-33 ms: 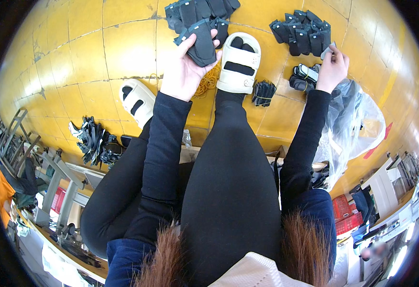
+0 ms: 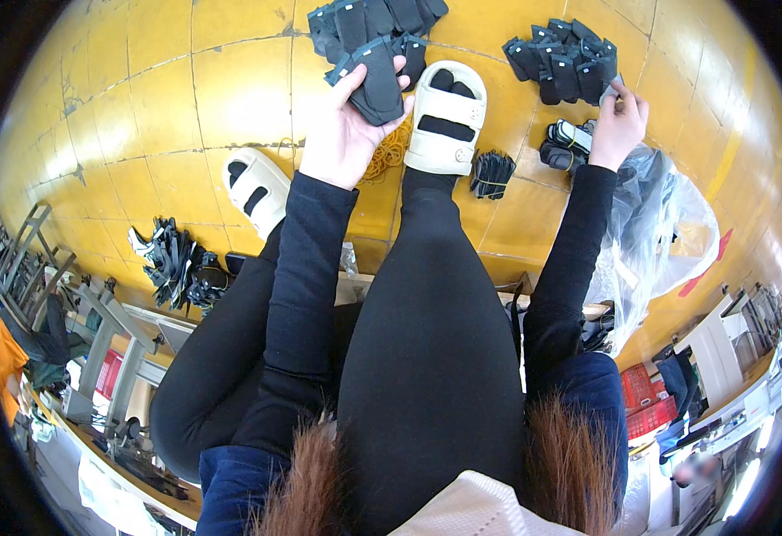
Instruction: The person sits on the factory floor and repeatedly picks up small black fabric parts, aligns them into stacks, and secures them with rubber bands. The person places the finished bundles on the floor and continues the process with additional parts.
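My left hand (image 2: 337, 147) is closed around a few flat black padded fabric pieces (image 2: 378, 94), thumb on one side and fingers on the other. They are held over a heap of similar pieces (image 2: 355, 27) with small pale tags, lying on the floor. At the right, my right hand (image 2: 622, 132) pinches a small grey flat piece (image 2: 612, 90) at the near right edge of a second pile of black pieces (image 2: 570, 67). The fingers partly hide the grey piece, and I cannot tell whether it is joined to a black one.
Between my sandals (image 2: 447, 116) (image 2: 258, 192) lie yellow rubber bands (image 2: 389, 152). A banded black bundle (image 2: 493, 174) and black-and-white bundles (image 2: 570, 143) rest nearby. Clear plastic bags (image 2: 664, 232) spread beside my right forearm. Black strips (image 2: 176, 263) are heaped at the left.
My right hand has shifted very slightly to the left with the grey piece. My left hand stays where it was.
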A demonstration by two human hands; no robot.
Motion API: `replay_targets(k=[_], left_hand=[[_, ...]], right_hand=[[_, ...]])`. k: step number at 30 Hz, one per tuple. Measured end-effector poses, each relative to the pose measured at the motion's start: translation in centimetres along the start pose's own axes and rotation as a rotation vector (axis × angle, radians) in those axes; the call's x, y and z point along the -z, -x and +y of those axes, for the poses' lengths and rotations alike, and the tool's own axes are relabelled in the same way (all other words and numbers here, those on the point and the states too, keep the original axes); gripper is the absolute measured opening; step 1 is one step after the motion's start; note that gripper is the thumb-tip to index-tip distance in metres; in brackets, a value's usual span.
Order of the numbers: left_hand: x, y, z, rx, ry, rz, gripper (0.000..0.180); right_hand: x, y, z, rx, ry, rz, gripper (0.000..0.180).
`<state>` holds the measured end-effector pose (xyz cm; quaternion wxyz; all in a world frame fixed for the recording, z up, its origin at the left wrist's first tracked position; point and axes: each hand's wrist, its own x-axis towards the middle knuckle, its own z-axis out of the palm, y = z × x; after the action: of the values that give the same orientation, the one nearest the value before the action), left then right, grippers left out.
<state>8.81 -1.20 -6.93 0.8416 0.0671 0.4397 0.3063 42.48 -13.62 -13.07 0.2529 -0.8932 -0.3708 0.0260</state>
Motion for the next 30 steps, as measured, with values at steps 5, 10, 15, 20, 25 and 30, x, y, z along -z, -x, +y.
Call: replay_targets(k=[5,10,15,20,25,30], left_hand=[[0.3,-0.6,0.2,-0.012,0.004,0.022,0.04],[0.8,-0.7,1.0,-0.007,0.006,0.006,0.038],[0.7,-0.7,0.9,-0.006,0.02,0.031,0.038],[0.7,-0.8,0.6,-0.024,0.04,0.047,0.038],[0.7,-0.8,0.5,-0.017,0.079,0.011,0.039],[0.0,-0.4,0.3,-0.024,0.104,0.035,0.038]], right_hand=[[-2.1,-0.6,0.5,0.105,0.038,-0.083,0.03],[-2.3,0.6,0.2,0.206,0.194,-0.084,0.046],[-2.5,1.3,0.7,0.198,0.185,-0.119,0.047],[-2.2,1.5,0.8,0.173,0.12,-0.05,0.028],[-2.6,1.6,0.7,0.152,-0.09,-0.056,0.019],[-3.0,2.5,1.1,-0.071,-0.334,-0.234,0.021]])
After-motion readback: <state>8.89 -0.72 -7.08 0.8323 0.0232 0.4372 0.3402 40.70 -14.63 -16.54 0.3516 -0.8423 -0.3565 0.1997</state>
